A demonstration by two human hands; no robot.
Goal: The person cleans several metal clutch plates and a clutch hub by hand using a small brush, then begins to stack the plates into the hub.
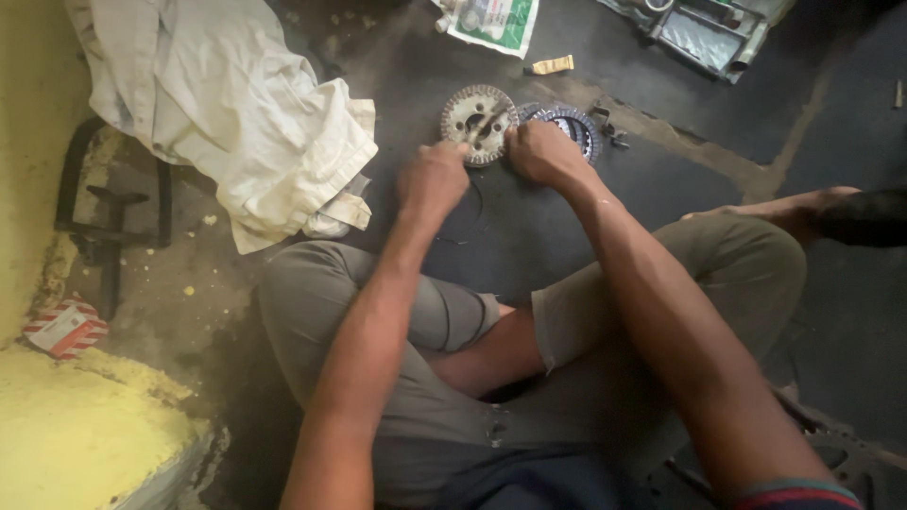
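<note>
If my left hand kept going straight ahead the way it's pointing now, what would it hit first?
Most likely the round toothed metal disc on the floor: your left hand points up-frame and sits right at its near edge. Whether they already touch is unclear.

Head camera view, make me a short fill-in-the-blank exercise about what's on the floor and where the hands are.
1. Both hands, left hand and right hand, work at a round toothed metal ____ on the floor.
2. The crumpled white cloth lies on the person's ____ side.
3. The person sits with legs ____.
4. The small red-and-white box rests beside a ____ painted ledge.

Missing words: disc; left; crossed; yellow
</note>
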